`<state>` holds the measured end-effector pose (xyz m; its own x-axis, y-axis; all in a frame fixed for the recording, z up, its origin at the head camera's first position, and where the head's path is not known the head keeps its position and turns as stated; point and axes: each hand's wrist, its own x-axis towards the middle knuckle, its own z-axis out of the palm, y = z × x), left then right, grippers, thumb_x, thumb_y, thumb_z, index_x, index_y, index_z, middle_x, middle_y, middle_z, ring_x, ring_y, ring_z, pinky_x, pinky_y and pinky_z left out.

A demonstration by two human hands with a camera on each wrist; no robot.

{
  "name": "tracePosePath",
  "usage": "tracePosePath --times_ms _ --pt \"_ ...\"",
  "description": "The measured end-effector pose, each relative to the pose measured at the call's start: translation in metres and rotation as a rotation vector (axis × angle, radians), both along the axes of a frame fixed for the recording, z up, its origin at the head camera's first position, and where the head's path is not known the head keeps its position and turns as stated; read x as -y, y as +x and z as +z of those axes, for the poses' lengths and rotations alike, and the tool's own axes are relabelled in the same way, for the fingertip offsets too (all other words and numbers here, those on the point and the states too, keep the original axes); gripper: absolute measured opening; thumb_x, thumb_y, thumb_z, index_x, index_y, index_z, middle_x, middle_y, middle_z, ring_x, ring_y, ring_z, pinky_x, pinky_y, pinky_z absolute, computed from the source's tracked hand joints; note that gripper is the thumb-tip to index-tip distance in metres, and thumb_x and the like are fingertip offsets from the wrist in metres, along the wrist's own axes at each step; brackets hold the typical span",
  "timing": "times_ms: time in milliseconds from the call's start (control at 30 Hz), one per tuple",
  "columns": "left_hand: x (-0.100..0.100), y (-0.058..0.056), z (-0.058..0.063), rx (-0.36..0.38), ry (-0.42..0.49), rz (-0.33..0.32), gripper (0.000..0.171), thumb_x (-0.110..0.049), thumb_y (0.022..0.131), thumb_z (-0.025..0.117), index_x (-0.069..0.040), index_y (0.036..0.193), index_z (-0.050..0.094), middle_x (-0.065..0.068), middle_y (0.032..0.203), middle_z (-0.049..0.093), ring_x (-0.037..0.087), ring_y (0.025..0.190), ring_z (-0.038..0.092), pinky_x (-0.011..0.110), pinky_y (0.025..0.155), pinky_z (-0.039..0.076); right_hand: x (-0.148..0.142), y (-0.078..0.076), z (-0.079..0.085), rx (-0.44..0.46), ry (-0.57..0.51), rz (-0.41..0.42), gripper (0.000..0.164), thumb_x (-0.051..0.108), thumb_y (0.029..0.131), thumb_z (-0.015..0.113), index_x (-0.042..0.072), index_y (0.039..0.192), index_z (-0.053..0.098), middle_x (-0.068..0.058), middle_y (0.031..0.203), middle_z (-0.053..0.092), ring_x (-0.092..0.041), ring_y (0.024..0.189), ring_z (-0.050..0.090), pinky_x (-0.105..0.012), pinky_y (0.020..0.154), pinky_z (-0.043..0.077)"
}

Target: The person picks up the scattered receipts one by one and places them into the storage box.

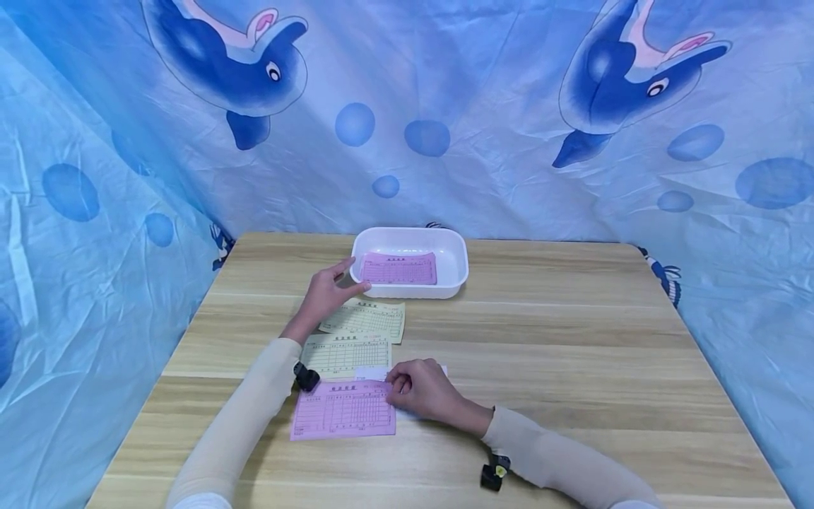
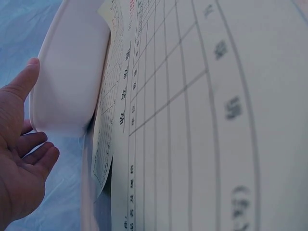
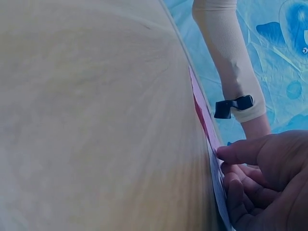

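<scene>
while the twelve-o'clock tray is holding one pink slip, our right hand is pinching another, left fingers apart, yellow slips remaining outside.

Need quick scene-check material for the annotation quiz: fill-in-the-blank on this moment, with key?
1. The tray is coloured ____.
2. The grip pinching the front pink slip is the person's ____ one.
3. In the head view, ____ yellowish slips show between that slip and the tray.
4. Near or far: the tray stands toward the ____ edge of the table, as the person sees it.

Missing words: white; right; two; far.
</scene>
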<state>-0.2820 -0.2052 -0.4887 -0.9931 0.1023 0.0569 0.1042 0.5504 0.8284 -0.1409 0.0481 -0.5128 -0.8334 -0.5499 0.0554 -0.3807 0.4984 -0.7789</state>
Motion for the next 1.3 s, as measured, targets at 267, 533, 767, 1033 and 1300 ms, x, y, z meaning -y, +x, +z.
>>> tracePosePath --times_ms 267,533,767,1033,1300 --pt "0.000 0.000 0.000 0.003 -0.002 0.003 0.089 -0.054 0.082 0.082 -0.016 0.154 0.047 0.016 0.157 0.044 0.040 0.141 0.046 0.052 0.109 0.046 -0.004 -0.003 0.005 -0.019 -0.069 -0.002 0.008 0.003 0.084 0.072 0.010 0.083 0.076 0.012 0.067 0.060 0.004 0.059 0.052 -0.015 0.053 0.046" --pt "0.001 0.000 -0.001 -0.003 -0.002 0.003 0.089 -0.054 0.082 0.082 -0.015 0.154 0.047 0.016 0.157 0.044 0.041 0.141 0.046 0.053 0.109 0.045 -0.011 -0.007 0.013 0.047 -0.123 -0.027 0.007 0.004 0.087 0.076 0.011 0.088 0.078 0.008 0.076 0.067 -0.001 0.068 0.060 -0.020 0.063 0.055" --pt "0.001 0.000 -0.001 0.004 -0.001 -0.001 0.089 -0.053 0.082 0.082 -0.015 0.154 0.046 0.015 0.158 0.044 0.041 0.141 0.046 0.052 0.109 0.046 -0.017 -0.009 0.019 0.133 -0.164 -0.074 0.004 0.009 0.090 0.077 0.010 0.094 0.078 0.004 0.083 0.072 -0.006 0.073 0.067 -0.023 0.067 0.058" --pt "0.001 -0.002 -0.002 0.001 -0.007 0.004 0.090 -0.055 0.081 0.082 -0.014 0.154 0.047 0.017 0.156 0.045 0.041 0.141 0.046 0.053 0.109 0.046 -0.029 -0.016 0.031 0.154 -0.178 -0.117 0.007 0.007 0.090 0.077 0.009 0.096 0.078 0.002 0.086 0.073 -0.010 0.077 0.067 -0.024 0.068 0.058" --pt "0.001 -0.001 -0.001 0.001 -0.007 -0.006 0.090 -0.055 0.082 0.082 -0.015 0.154 0.046 0.014 0.158 0.044 0.040 0.141 0.046 0.053 0.110 0.045 -0.042 -0.026 0.042 0.117 -0.190 -0.164 0.007 0.008 0.090 0.077 0.009 0.097 0.078 0.001 0.086 0.073 -0.010 0.077 0.067 -0.024 0.069 0.057"
